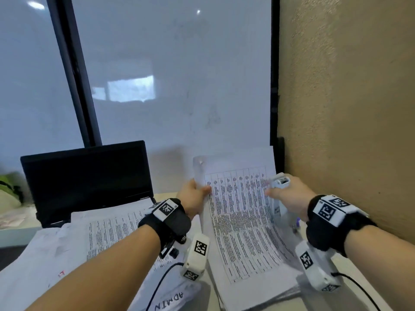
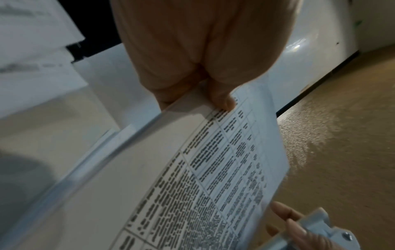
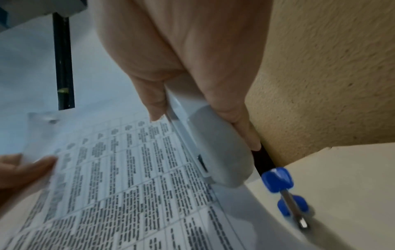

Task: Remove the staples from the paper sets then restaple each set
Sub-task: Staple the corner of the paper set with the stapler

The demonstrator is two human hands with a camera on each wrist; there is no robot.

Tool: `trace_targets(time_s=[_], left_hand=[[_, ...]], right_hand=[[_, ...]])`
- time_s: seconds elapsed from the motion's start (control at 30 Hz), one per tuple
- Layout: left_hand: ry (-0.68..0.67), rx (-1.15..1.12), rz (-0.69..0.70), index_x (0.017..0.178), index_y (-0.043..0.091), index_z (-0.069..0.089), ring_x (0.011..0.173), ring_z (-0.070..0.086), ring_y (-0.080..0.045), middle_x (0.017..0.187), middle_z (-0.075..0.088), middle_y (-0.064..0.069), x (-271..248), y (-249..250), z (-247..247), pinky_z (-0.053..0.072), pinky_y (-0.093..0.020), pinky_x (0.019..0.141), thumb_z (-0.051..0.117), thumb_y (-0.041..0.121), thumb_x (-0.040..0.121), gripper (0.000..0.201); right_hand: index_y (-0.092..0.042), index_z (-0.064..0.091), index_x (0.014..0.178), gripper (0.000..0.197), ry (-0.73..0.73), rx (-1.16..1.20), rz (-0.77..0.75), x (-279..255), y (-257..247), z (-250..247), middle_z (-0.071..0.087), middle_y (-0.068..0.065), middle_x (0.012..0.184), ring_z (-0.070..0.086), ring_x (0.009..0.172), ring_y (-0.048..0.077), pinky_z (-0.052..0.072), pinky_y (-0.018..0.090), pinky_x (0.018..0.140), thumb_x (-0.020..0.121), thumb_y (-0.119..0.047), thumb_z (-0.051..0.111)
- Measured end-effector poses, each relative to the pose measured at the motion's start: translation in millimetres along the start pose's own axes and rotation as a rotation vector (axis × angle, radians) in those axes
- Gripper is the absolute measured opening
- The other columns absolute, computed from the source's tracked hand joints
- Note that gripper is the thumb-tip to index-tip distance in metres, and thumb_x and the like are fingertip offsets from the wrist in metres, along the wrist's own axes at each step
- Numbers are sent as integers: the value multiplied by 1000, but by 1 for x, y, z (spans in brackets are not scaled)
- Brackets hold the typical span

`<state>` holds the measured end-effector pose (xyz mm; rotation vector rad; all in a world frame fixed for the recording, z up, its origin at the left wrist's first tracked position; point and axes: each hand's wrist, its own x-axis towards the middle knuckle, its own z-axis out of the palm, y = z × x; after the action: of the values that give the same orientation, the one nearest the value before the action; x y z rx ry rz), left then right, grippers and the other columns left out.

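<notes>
A paper set printed with a dense table is lifted off the desk and curves upward. My left hand pinches its left edge, thumb on the printed face and fingers behind. My right hand grips a white stapler at the sheet's upper right edge, with the thumb tip touching the paper. The right wrist view shows the stapler pointing down along that edge. A small dark mark sits in the paper's top left corner; whether it is a staple or holes is unclear.
A blue-handled staple remover lies on the desk by the textured wall. More printed sheets are spread under my left arm. An open dark laptop stands at the back left, with a pale glass panel behind.
</notes>
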<state>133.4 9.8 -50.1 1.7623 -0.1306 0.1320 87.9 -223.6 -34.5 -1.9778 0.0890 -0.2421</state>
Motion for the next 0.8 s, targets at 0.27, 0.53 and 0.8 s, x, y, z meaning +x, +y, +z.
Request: trace_targets(time_s=[0.27, 0.53, 0.8], left_hand=[[199, -104, 259, 104, 9, 59, 89, 64, -29, 97, 66, -14, -50, 97, -20, 54, -46, 84, 54, 5, 94, 12], [275, 45, 294, 112, 10, 42, 78, 55, -18, 90, 54, -3, -103, 105, 9, 48, -27, 65, 56, 16, 97, 21], [218, 115, 152, 112, 1, 53, 99, 59, -19, 105, 63, -3, -105, 78, 8, 46, -27, 79, 40, -8, 93, 25]], right_hand=[[-11, 64, 102, 16, -6, 130, -160, -57, -64, -22, 66, 17, 108, 62, 98, 33, 52, 36, 76, 87, -6, 67], [-12, 59, 91, 8, -20, 62, -118, -95, -74, -28, 46, 5, 64, 42, 55, 16, 37, 26, 54, 89, -11, 66], [-23, 56, 91, 15, 70, -35, -122, -95, -63, -35, 48, 8, 95, 50, 63, 18, 43, 22, 53, 86, -20, 70]])
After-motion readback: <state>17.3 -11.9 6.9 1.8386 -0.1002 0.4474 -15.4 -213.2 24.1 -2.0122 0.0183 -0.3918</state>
